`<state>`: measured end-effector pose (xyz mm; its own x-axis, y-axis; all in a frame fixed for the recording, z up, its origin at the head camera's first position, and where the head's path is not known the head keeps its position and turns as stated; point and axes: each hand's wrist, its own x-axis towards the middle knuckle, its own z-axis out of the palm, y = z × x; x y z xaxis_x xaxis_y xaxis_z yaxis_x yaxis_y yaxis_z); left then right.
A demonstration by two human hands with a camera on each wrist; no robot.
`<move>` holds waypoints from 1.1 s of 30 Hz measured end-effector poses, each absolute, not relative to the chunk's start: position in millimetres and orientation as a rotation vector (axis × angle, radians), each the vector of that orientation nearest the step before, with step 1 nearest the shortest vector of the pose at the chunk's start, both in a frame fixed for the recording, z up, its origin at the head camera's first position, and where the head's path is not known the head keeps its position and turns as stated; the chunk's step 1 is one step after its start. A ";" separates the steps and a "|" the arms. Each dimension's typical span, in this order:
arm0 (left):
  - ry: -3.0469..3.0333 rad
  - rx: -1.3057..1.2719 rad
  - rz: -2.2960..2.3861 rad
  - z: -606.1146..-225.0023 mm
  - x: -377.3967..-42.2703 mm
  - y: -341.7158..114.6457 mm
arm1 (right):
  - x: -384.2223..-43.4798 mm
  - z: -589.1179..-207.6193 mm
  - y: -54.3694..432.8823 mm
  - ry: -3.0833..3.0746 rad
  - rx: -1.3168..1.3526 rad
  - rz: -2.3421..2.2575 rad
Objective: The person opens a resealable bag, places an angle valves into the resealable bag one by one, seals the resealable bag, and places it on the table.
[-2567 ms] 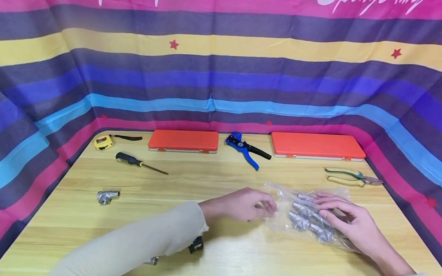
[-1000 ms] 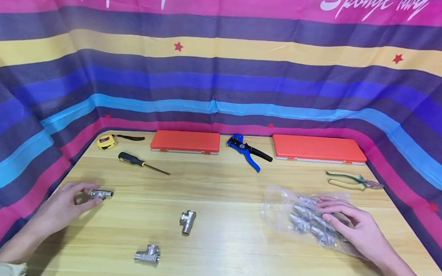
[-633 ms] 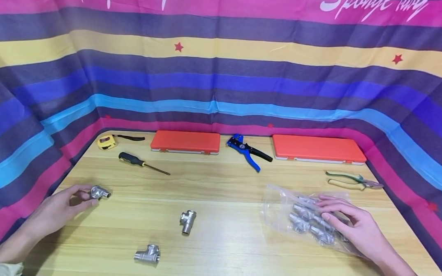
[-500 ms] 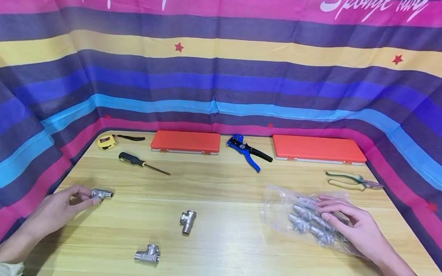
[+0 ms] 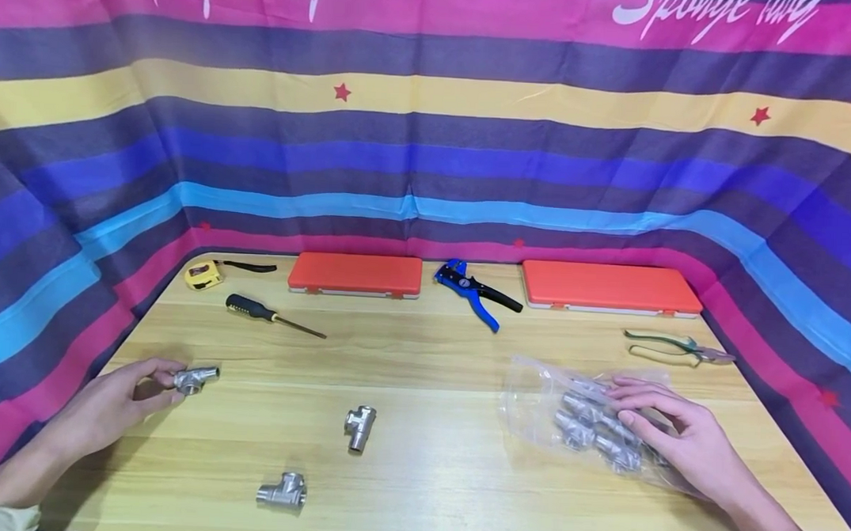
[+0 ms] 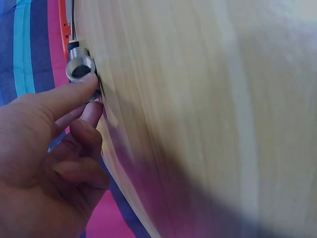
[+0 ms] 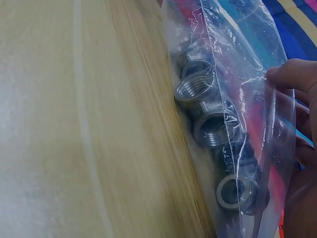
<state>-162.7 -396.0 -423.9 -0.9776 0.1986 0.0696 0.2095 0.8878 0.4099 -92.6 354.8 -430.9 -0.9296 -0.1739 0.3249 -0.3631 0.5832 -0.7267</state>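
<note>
My left hand [image 5: 102,406] pinches a silvery threaded pipe tee [image 5: 195,380] between thumb and fingertips at the table's left side. In the left wrist view, the open round mouth of that pipe tee [image 6: 79,67] shows beyond the thumb. Two more pipe tees lie on the table: one [image 5: 359,430] near the middle, another [image 5: 283,491] closer to the front. On the right, my right hand [image 5: 682,427] holds a clear plastic bag [image 5: 529,405] with several metal fittings [image 7: 213,129] inside. Its thumb pinches the bag's film in the right wrist view.
Along the back of the wooden table [image 5: 444,496] lie a yellow tape measure [image 5: 204,275], two orange cases [image 5: 354,273] and a blue-black wire stripper [image 5: 476,293]. A screwdriver [image 5: 273,315] lies at left, pliers [image 5: 678,349] at right. A striped cloth [image 5: 408,170] hangs behind.
My left hand has left the bag's mouth, moved across to the left pipe tee and taken hold of it, turning it slightly. My right hand stays on the bag.
</note>
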 end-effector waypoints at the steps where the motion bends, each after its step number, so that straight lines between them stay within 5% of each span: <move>1: -3.024 -0.323 -0.654 -424.1 -162.2 -396.3 | -92.9 -430.9 354.6 -2.596 0.445 1.266; 21: -2.937 -0.278 -0.681 -425.1 -157.1 -377.3 | -93.7 -429.1 353.5 -2.584 0.464 1.250; 33: -3.030 -0.442 -1.029 -395.6 -175.4 -292.4 | -96.0 -430.4 352.1 -2.604 0.446 1.229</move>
